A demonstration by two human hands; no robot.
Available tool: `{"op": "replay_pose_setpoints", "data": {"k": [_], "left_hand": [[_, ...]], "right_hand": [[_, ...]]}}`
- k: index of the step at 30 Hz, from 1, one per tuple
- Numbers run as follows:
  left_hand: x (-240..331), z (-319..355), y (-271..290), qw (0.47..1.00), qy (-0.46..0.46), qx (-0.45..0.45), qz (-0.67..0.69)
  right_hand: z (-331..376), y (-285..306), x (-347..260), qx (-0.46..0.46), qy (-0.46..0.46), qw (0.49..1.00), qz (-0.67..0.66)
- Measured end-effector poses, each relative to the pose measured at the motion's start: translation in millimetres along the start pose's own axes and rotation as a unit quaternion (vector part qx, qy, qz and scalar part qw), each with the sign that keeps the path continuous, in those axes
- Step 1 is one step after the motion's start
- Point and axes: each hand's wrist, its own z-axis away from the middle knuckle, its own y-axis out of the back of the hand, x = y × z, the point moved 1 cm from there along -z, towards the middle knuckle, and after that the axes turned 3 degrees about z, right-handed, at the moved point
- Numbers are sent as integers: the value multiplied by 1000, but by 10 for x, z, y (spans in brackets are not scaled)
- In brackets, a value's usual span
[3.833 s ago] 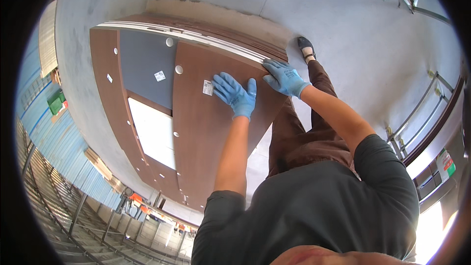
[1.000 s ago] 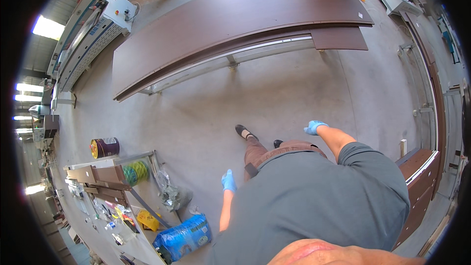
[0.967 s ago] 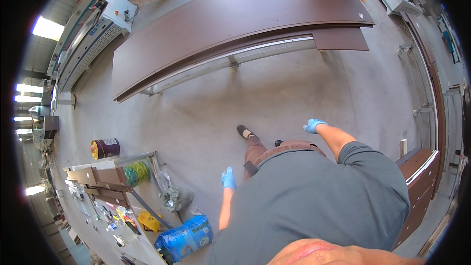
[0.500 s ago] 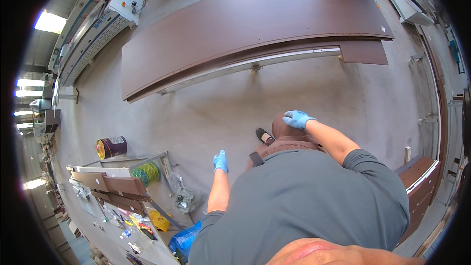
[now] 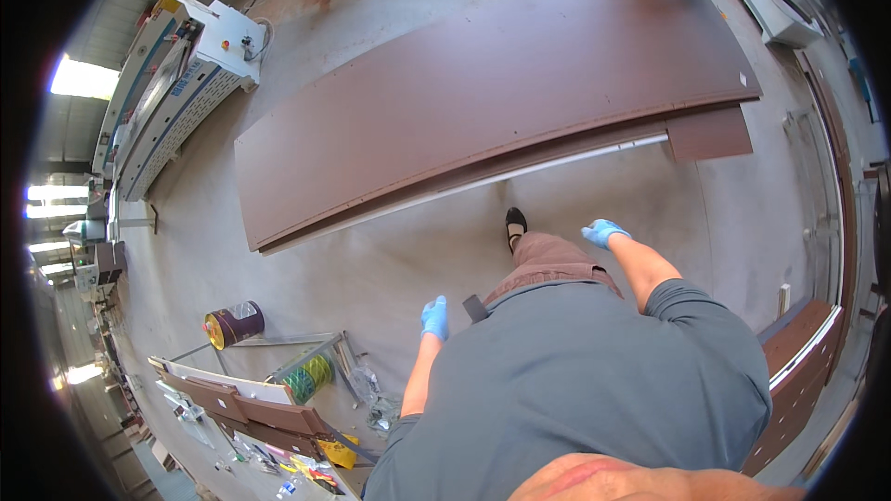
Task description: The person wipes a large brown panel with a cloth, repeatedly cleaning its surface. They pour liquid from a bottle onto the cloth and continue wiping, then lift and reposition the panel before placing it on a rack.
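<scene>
Spanning the concrete floor [image 5: 390, 250], a large brown panel [image 5: 492, 83] lies flat ahead of the person. Well short of it, the blue-gloved right hand [image 5: 603, 231] and left hand [image 5: 434, 317] hang loosely open, each grip holding nothing.

panel stack [image 5: 492, 102] lies ahead; can [image 5: 234, 324] and cluttered bench [image 5: 251, 404] sit left.

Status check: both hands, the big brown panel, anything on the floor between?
Left hand and right hand gloved, empty, hanging free. Brown panel flat ahead, untouched. Bare floor between.
</scene>
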Motion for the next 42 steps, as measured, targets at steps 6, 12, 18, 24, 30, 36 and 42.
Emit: {"op": "replay_pose_setpoints", "data": {"k": [6,12,18,24,30,36,42], "left_hand": [[907,-511,7,988,-41,43,146],[1419,-745,-102,995,-51,-9,84],[1648,-1210,118,998,-53,-36,-5],[2092,-1922,704,991,-73,-46,-98],[2701,-2590,1155,991,-110,-68,-26],[3048,-2783,1384,986,-91,-90,-108],[3034,-2906,1472,982,-79,-128,-110]], "right_hand": [[-176,741,-1409,67,186,980,-25],[-281,880,-1775,84,238,967,-44],[-486,668,-1077,75,85,993,-38],[-499,216,-746,140,-58,977,-151],[-499,-68,-1780,109,5,983,-149],[-338,27,-3005,150,159,962,-166],[-213,-20,-3332,145,154,965,-153]]}}
